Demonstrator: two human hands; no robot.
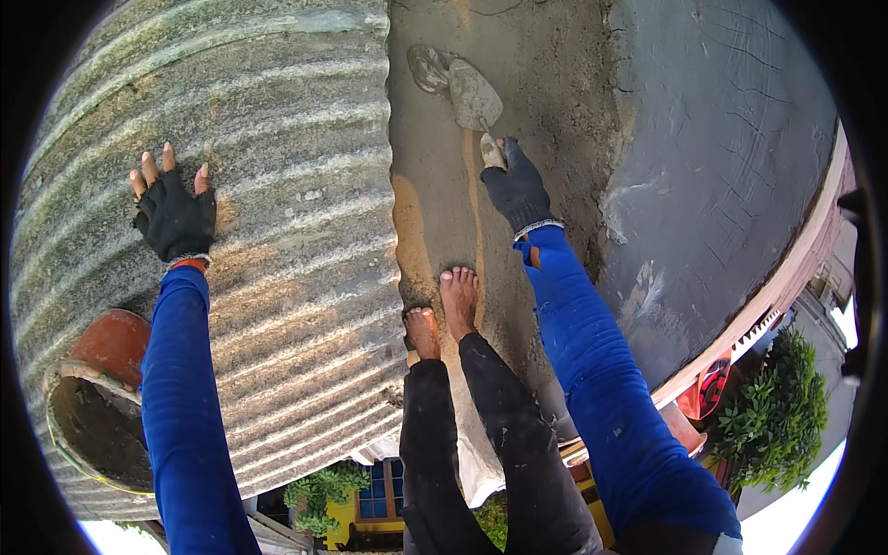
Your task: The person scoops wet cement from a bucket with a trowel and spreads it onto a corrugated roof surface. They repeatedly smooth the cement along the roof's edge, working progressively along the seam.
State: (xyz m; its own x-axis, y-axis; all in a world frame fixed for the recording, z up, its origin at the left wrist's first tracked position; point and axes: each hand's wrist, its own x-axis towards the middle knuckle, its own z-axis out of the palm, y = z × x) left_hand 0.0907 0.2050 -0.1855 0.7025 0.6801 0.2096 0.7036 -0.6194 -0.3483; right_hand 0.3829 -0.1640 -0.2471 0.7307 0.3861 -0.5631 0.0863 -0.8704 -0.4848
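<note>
My left hand (174, 205), in a black fingerless glove, lies with fingers spread on the weathered corrugated roof sheet (287, 157). My right hand (513, 185), gloved alike, grips the pale handle of a trowel (474, 96). The trowel's mortar-smeared blade points away from me over the grey cement channel (536, 296), beside a dollop of wet mortar (427, 68). My bare feet (459, 298) stand in that channel along the wavy edge of the sheet.
An orange bucket (106, 342) with grey residue inside sits on the sheet by my left forearm. A cracked grey coated surface (694, 185) runs along the right to a curved pinkish edge (814, 222). Below are leafy plants (772, 412) and a yellow wall with windows (375, 490).
</note>
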